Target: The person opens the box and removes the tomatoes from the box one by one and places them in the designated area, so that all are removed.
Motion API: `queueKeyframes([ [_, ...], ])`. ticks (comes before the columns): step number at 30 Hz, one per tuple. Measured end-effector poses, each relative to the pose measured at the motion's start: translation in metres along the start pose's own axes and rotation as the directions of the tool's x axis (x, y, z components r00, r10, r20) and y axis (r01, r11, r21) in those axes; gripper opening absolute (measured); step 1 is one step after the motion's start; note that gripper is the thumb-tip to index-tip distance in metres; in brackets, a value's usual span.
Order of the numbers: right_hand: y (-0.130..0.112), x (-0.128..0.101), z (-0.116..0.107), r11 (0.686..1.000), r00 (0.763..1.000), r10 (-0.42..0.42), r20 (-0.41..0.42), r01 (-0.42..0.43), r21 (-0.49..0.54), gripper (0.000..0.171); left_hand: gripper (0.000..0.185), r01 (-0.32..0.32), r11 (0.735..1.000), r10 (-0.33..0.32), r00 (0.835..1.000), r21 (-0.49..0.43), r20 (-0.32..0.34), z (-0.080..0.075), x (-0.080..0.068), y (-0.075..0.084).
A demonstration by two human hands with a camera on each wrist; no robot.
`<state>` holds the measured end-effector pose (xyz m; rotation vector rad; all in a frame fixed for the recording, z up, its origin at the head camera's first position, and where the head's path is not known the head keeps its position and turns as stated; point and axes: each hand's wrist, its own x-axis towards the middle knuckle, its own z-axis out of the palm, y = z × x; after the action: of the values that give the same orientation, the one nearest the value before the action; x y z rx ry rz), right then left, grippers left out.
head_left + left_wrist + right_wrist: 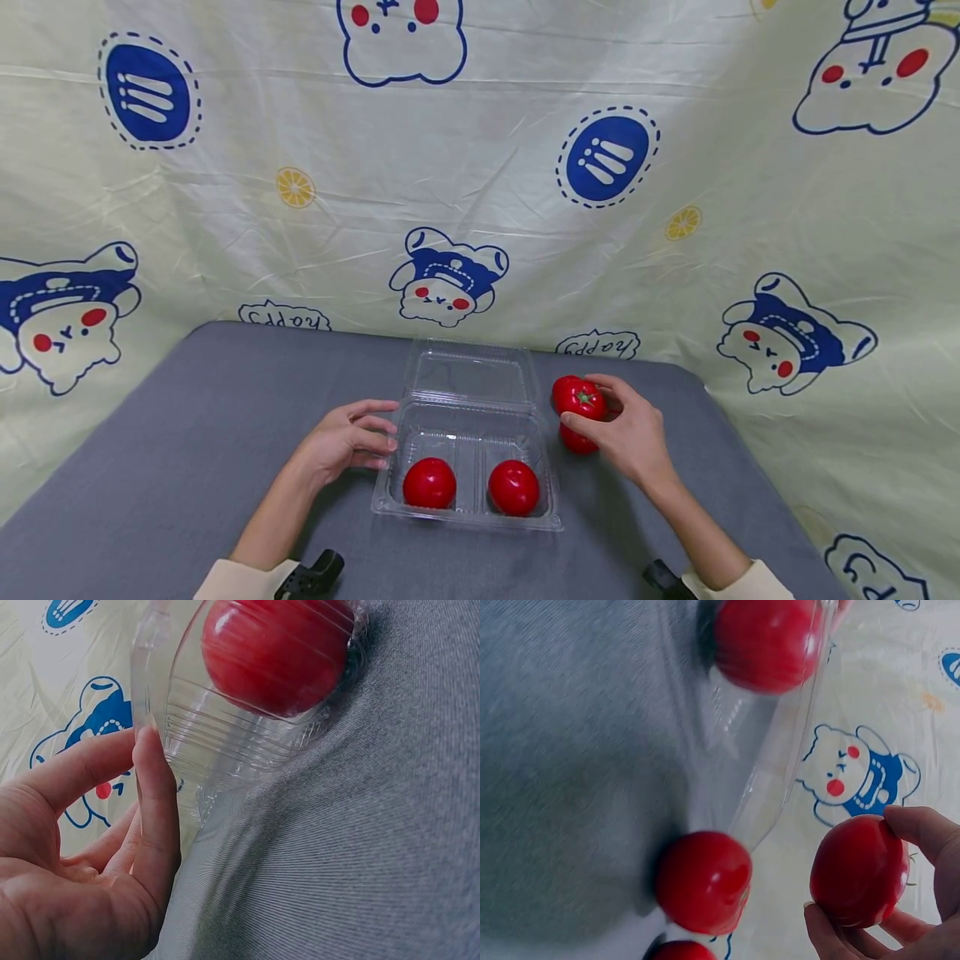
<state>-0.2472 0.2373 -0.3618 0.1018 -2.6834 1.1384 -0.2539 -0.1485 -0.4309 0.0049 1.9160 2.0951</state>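
Observation:
A clear plastic clamshell box (pixel 467 521) lies with its lid (pixel 472 373) folded back. In its near part sit two red tomatoes, a left one (pixel 430 483) and a right one (pixel 513 488). My left hand (pixel 352 440) is at the box's left side, fingers fairly straight and fingertips at the rim, as the left wrist view also shows. To the right of the box, my right hand (pixel 633 429) holds a tomato (pixel 859 871) between thumb and fingers, its green stem end showing in the head view. Close by that hand are two more tomatoes, one nearer (pixel 577 440) and one farther (pixel 564 388).
A grey cloth covers the table (pixel 225 433). Behind it and along the sides hangs a pale curtain (pixel 480 183) with cartoon prints. The folded-back lid reaches toward the table's far edge. Dark wrist cameras sit at both sleeves.

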Motion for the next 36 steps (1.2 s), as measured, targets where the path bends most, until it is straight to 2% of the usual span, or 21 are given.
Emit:
queueKeyframes([
  [10, 0.019, 0.007, -0.017, 0.998, 0.997, 0.033, -0.066, -0.037, -0.054, 0.07, 0.062, -0.001, 1.0, 0.001, 1.0, -0.002, 0.005, 0.001, 0.0, 0.001],
  [17, 0.037, 0.012, -0.024, 0.993, 0.99, 0.088, -0.114, -0.096, -0.062, 0.071, 0.061, -0.001, 1.0, 0.001, 1.0, 0.003, 0.003, 0.0, 0.0, 0.0],
  [27, 0.058, 0.013, -0.026, 0.981, 0.979, 0.164, -0.125, -0.175, -0.088, 0.072, 0.061, -0.022, 1.0, 0.022, 1.0, 0.02, 0.01, 0.0, 0.001, 0.0],
  [36, 0.073, 0.012, -0.025, 0.971, 0.976, 0.194, -0.098, -0.206, -0.125, 0.073, 0.063, -0.058, 0.998, 0.056, 0.998, 0.037, 0.039, -0.001, -0.002, 0.003],
])
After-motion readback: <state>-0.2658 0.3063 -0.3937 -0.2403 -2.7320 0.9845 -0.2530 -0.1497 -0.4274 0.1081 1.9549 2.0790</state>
